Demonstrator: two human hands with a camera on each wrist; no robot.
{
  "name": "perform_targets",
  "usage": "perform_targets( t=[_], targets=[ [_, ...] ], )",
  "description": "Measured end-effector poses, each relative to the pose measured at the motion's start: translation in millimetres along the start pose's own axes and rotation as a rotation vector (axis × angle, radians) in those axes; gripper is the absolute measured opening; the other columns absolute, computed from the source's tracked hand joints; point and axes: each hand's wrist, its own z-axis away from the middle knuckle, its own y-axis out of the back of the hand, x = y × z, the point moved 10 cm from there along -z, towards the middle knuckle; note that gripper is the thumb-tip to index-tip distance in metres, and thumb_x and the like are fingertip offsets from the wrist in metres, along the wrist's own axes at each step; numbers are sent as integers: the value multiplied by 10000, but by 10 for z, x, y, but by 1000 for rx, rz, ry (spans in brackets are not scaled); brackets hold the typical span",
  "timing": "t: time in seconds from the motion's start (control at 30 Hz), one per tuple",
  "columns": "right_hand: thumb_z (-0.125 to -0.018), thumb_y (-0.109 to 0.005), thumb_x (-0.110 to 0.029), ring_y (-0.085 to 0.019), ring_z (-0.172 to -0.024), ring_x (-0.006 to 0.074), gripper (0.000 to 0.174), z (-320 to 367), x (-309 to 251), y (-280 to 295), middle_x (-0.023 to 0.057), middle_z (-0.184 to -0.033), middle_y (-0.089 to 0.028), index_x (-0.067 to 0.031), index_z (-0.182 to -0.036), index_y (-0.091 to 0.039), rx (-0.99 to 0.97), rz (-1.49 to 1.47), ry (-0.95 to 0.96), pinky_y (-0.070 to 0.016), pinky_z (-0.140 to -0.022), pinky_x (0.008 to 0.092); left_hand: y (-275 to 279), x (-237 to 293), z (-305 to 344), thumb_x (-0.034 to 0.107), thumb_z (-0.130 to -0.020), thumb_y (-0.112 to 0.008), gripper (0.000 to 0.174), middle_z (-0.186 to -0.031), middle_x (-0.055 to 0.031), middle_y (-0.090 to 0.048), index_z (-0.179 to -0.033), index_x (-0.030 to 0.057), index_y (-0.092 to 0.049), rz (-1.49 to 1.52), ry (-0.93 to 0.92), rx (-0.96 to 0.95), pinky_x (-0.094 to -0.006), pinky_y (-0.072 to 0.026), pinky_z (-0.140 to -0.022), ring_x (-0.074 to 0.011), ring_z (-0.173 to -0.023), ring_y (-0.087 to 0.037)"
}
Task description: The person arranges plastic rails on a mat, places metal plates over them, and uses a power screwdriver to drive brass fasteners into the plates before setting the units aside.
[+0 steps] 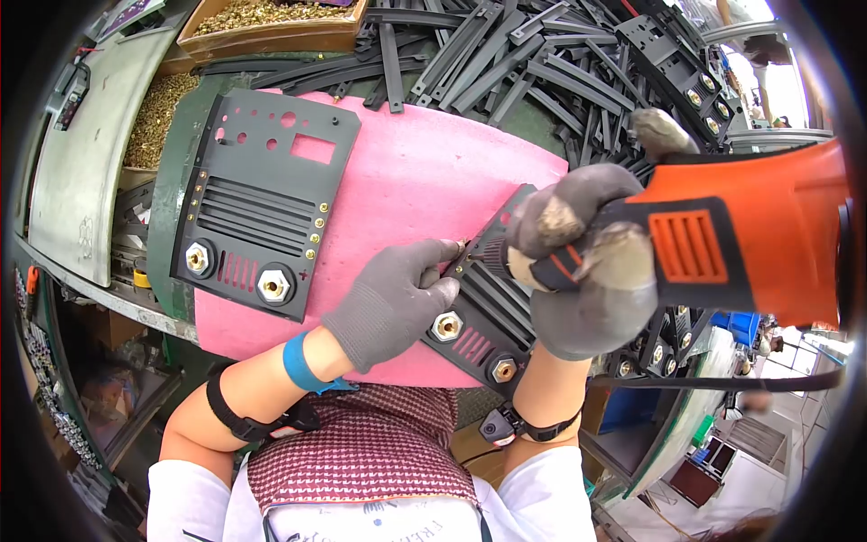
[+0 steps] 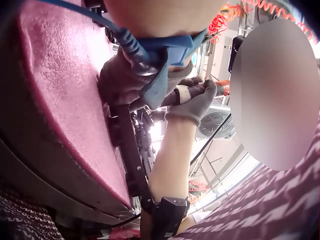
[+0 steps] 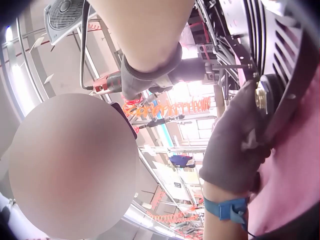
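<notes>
My right hand [image 1: 596,271] grips an orange and black power screwdriver [image 1: 750,235] round its front end. Its thin bit [image 3: 229,66] points at the dark metal panel [image 1: 459,352] in the right wrist view. With my gloved left hand [image 1: 388,298], I hold that panel by its left edge, index finger beside a small brass screw [image 1: 463,244]. The panel has long vent slots and two large hex-nut terminals [image 1: 447,326]; the right hand and tool hide its upper right part. A similar panel [image 1: 253,163] lies to the left on a pink pad [image 1: 406,172].
Many dark metal strips [image 1: 488,63] are piled at the back. Beside them stands a box [image 1: 271,41] of small brass parts, with more brass pieces [image 1: 163,117] at the left. More panels [image 1: 673,63] lean at the right. A black cable [image 1: 722,384] runs across the right side.
</notes>
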Motion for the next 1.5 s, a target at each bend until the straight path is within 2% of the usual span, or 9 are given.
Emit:
perform_targets(
  t=[0.27, 0.33, 0.5, 0.57, 0.6, 0.8, 1.03, 1.3, 1.5],
  targets=[
    [-822, -650, -363, -481, -547, 187, 379, 98, -41, -158, 65, -689, -503, -2, -856, -539, -228, -22, -27, -375, -510, 341, 133, 157, 86, 160, -931, -576, 397, -812, -8, -534, -1278, -22, -512, -53, -20, 32, -239, -448, -618, -78, -649, -500],
    [-802, -669, -353, -484, -537, 188, 381, 121, -58, -179, 65, -693, -506, 1, -862, -542, -281, -31, -33, -378, -506, 340, 155, 76, 133, 200, -977, -482, 385, -822, -8, -544, -1286, -29, -500, 180, 302, -34, -242, -446, -604, -86, -675, -514],
    [-762, -708, -335, -490, -517, 188, 393, 99, -187, -231, 64, -702, -512, 7, -874, -550, -391, -45, -26, -382, -497, 337, 176, 48, 103, 201, -1014, -423, 382, -925, -24, -569, -1318, -22, -484, 461, 160, -136, -217, -429, -583, -56, -738, -518],
    [-800, -623, -344, -438, -497, 165, 387, 114, -669, -195, 85, -709, -520, 8, -939, -542, -426, -258, 331, -348, -484, 293, 146, 104, 112, 210, -1017, -431, 368, -943, -30, -582, -1304, -12, -490, 520, 192, -121, -216, -428, -578, -55, -737, -521],
    [-830, -594, -409, -424, -497, 143, 439, 43, -688, -340, 79, -707, -513, 8, -957, -540, -730, -385, 355, -329, -474, 270, 134, 122, 113, 220, -1020, -439, 354, -961, -36, -594, -1289, -3, -496, 580, 221, -107, -215, -427, -573, -54, -736, -525],
    [-834, -588, -417, -417, -498, 143, 445, 11, -670, -353, 77, -697, -503, 9, -949, -538, -654, -357, 361, -323, -476, 274, 42, 123, 90, 353, -1027, -471, 352, -936, -30, -612, -1172, 38, -534, 761, 198, -282, -203, -452, -586, -67, -680, -553],
    [-840, -579, -429, -407, -500, 143, 454, 2, -571, -402, 74, -684, -488, 12, -939, -536, -546, -339, 339, -315, -478, 279, 67, 49, 79, 359, -1006, -515, 317, -811, 23, -546, -1126, 71, -571, 875, 264, -126, -213, -464, -598, -73, -650, -533],
    [-847, -569, -443, -396, -501, 143, 466, 20, -513, -343, 71, -668, -471, 15, -927, -533, -413, -300, 316, -306, -480, 285, -94, 157, 121, 481, -966, -525, 381, -662, 57, -409, -1002, 114, -620, 913, 208, -356, -210, -278, -510, -69, -553, -311],
    [-852, -561, -453, -388, -503, 143, 475, 31, -467, -242, 68, -656, -459, 17, -918, -531, -304, -271, 294, -300, -482, 290, -107, 162, 125, 491, -966, -508, 382, -639, 68, -340, -1011, 133, -633, 944, 140, -425, -213, -266, -499, -69, -540, -285]
  ],
)
